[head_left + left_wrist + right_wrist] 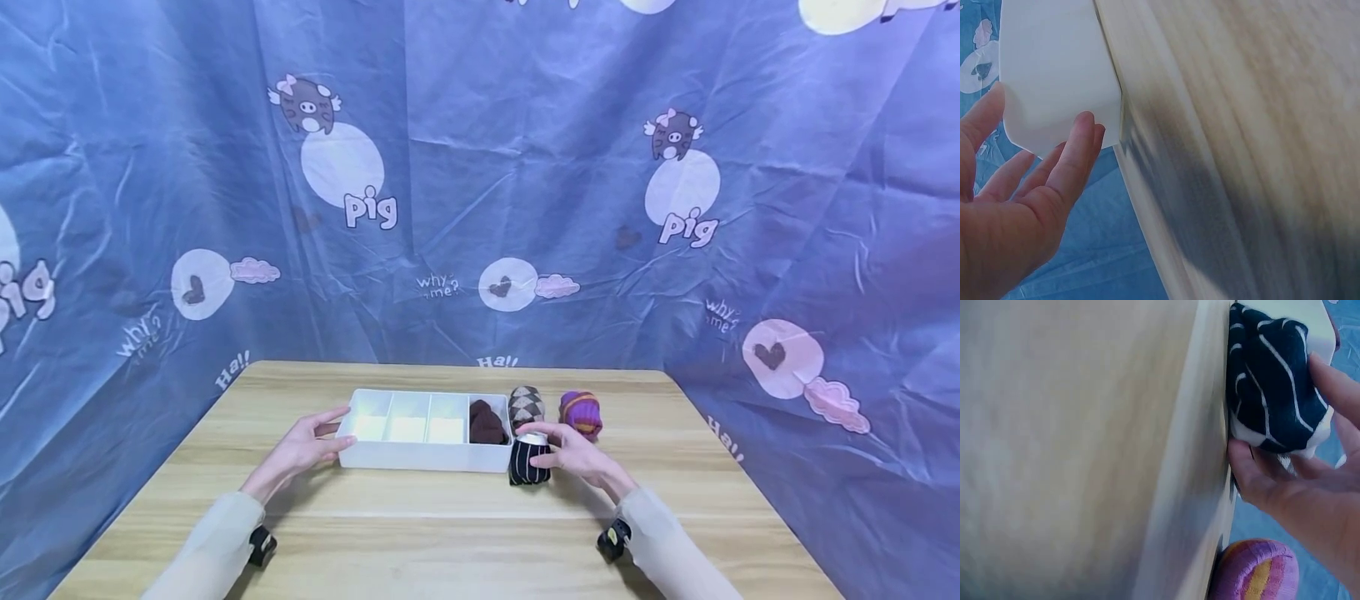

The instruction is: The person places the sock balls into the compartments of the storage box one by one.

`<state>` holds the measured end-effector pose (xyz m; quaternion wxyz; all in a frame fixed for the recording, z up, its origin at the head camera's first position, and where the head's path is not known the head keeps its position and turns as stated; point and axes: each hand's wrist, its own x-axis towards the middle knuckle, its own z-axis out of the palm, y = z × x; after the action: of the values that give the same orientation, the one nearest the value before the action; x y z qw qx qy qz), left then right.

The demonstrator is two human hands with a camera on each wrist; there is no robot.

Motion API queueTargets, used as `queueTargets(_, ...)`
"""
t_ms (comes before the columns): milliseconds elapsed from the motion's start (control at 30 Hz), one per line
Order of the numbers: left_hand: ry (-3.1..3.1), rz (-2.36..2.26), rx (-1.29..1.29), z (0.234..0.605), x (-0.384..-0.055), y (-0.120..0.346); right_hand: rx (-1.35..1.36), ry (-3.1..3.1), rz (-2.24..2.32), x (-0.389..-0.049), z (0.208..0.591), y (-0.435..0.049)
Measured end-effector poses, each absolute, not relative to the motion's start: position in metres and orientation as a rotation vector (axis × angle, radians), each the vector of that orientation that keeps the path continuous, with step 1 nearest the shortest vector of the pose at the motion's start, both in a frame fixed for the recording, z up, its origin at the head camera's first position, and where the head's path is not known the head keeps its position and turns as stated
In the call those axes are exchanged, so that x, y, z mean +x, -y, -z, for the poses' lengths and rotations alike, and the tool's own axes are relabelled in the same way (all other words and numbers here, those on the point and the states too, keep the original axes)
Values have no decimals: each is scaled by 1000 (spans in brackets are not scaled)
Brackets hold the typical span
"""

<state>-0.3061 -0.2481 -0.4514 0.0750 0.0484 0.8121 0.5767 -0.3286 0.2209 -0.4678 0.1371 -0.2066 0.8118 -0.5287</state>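
Head view: set high, facing forward and down over the counter (pixel 420 550), lower frame. Left wrist view: close, canted, looking past the left grip (pixel 1022 215) to the white box (pixel 1060 69), upper left. Right wrist view: close, canted, striped bundle (pixel 1279 381) at upper right. Head view shares both objects, lower centre.

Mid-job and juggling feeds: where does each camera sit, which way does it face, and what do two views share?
Head: worn on the head, facing forward and down at a white plastic divided box; left hand, right hand and pale sleeves show.
Left wrist: on that wrist, facing the box's end; left hand shows.
Right wrist: on that wrist, facing a black, white-striped rolled sock; right hand shows.
Shared: head and right wrist both show that sock.
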Motion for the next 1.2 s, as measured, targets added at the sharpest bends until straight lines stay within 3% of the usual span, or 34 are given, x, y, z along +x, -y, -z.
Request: queueTargets(1200,-2428,-1749,156,453,-307,247,-645,-2178,1701,-339,465,-233)
